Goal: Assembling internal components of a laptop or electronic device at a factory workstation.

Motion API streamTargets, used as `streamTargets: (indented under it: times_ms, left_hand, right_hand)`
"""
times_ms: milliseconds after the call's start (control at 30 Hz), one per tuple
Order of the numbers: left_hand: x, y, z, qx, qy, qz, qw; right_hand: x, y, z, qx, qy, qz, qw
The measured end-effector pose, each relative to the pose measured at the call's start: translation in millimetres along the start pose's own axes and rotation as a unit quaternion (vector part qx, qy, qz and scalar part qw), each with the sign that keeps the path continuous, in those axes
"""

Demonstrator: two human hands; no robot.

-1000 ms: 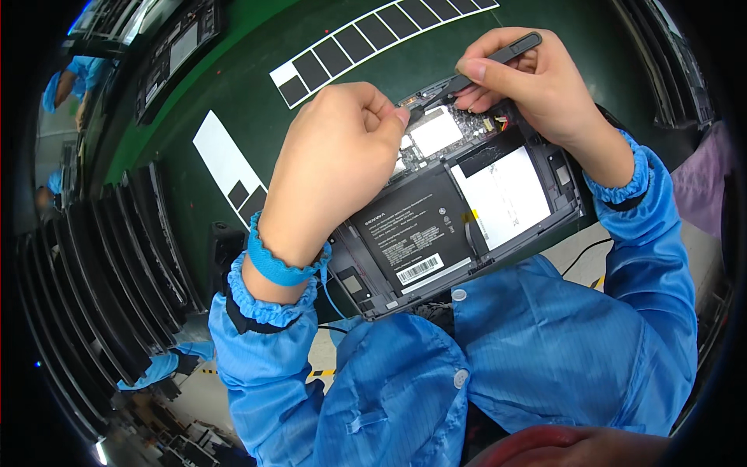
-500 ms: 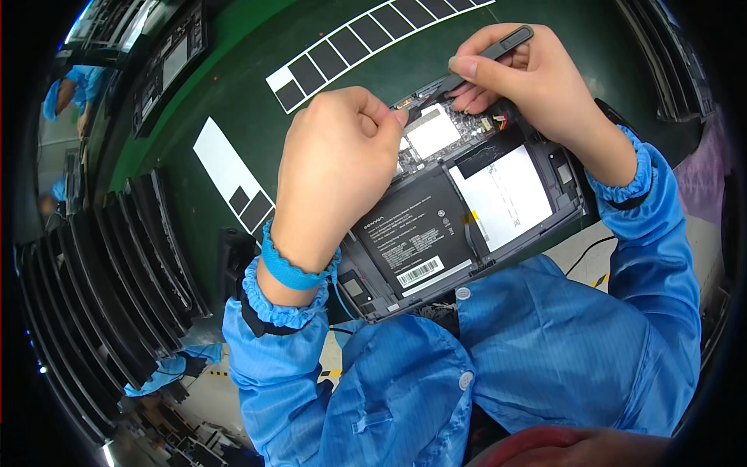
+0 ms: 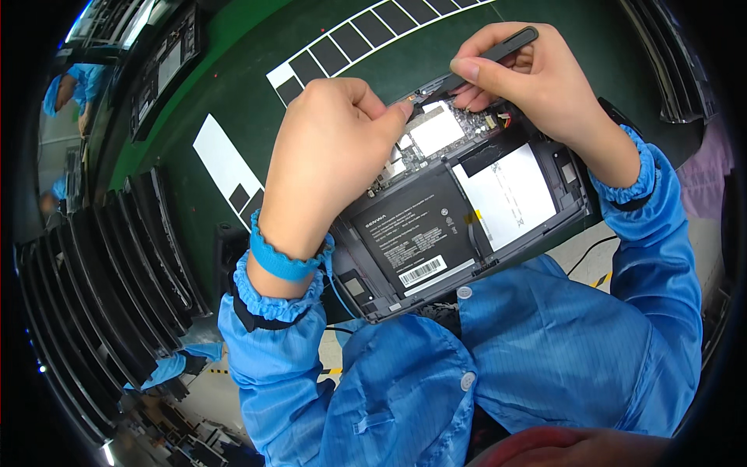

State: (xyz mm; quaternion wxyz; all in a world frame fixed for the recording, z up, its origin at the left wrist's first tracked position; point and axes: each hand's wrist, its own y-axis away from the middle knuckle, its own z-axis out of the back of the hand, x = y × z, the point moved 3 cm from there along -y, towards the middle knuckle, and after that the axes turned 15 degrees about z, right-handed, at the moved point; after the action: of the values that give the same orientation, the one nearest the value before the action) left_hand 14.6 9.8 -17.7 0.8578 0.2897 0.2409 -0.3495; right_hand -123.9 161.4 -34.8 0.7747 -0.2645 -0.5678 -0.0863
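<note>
An opened dark grey tablet-like device (image 3: 572, 210) lies at a slant before me, its inside facing up. In it show a black battery (image 3: 416, 233), a white panel (image 3: 510, 198) and, along the far side, a circuit board with a silver shield plate (image 3: 437, 134). My right hand (image 3: 537, 82) is closed around black tweezers (image 3: 506, 48), whose tips point down-left to the board's far edge. Thumb and fingers of my left hand (image 3: 331, 152) are pinched together beside those tips, over the same edge. Whatever they grip is too small or hidden to make out.
Strips of black pads on white backing (image 3: 350, 43) lie on the green mat (image 3: 233, 93) beyond the device. Many dark housings stand in a row (image 3: 117, 280) at the left. Another opened device (image 3: 167, 66) sits far left, near a co-worker's blue sleeve (image 3: 85, 82).
My left hand has shifted slightly: its wrist moved left and its fingertips moved a little up and right along the far edge. My right hand and the tweezers are nearly still.
</note>
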Motion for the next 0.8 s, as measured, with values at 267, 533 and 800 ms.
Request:
streamTargets:
  times_ms: [267,533,800]
  left_hand:
    - [-0.5,-6.4,0.6,0.04,0.009,0.045,0.998]
    - [-10.5,-14.8,5.9,0.111,-0.004,0.105,0.988]
    - [-10.1,-36.0,8.5,0.217,-0.047,0.178,0.959]
  right_hand:
    - [0.0,-0.2,-1.0,-0.001,0.003,0.018,1.0]
    - [-1.9,1.4,-0.5,-0.066,-0.043,0.029,0.996]
    - [-4.2,-2.7,-1.4,-0.075,-0.081,0.067,0.992]
